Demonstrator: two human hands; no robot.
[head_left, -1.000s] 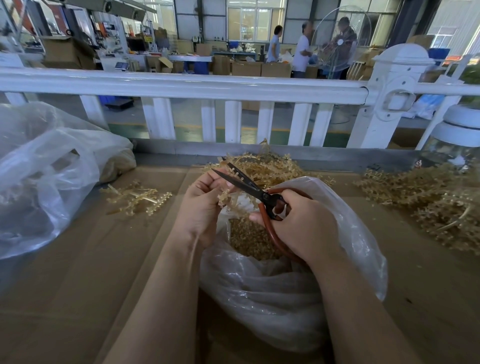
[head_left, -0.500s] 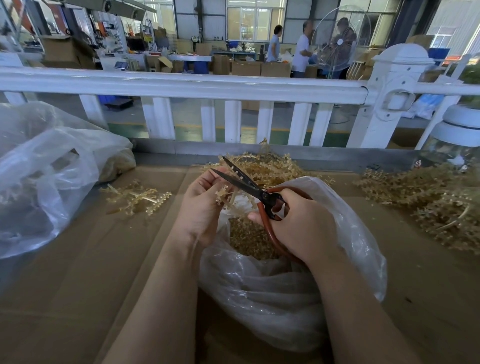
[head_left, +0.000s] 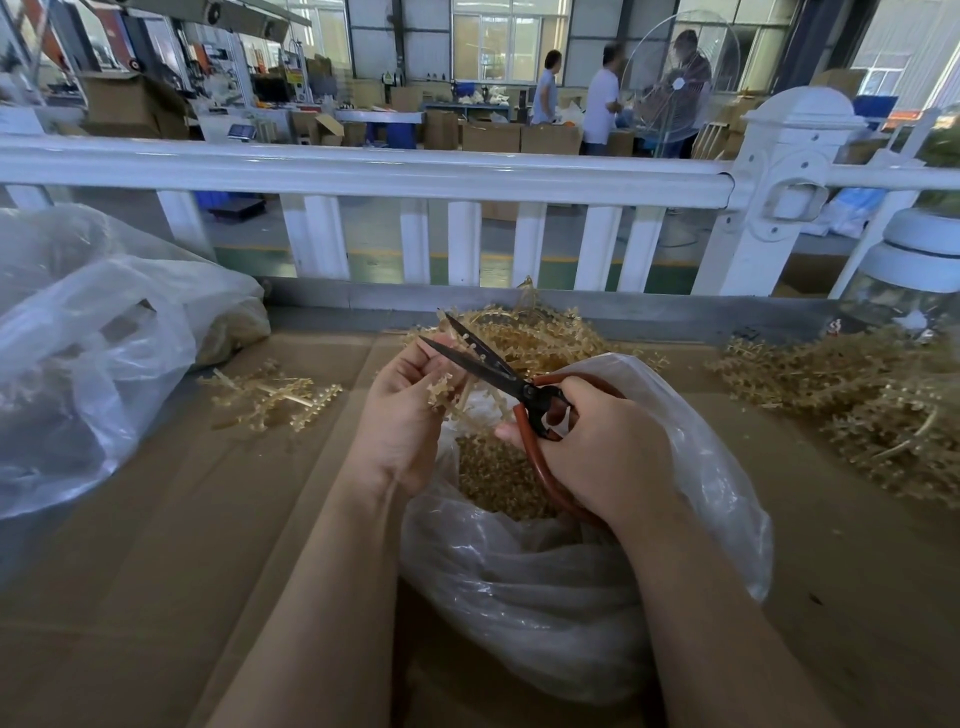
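Observation:
My right hand (head_left: 597, 447) grips red-handled scissors (head_left: 519, 387) whose dark blades stand apart, pointing up and left. My left hand (head_left: 410, 410) pinches a small yellowish plastic sprig (head_left: 447, 392) just below the blades. Both hands hover over the mouth of a clear plastic bag (head_left: 545, 597) that holds a heap of small tan cut pieces (head_left: 493, 473). The bag sits on a cardboard-covered table (head_left: 182, 545).
Loose plastic sprigs (head_left: 270, 395) lie to the left; more are heaped behind the bag (head_left: 540, 338) and at the right (head_left: 857, 400). A large clear bag (head_left: 93, 364) fills the left side. A white fence (head_left: 389, 171) runs along the table's far edge. People stand far behind it.
The scissor blades have opened a little wider and lifted slightly. My left hand has shifted the sprig under the blades. The bag has not moved.

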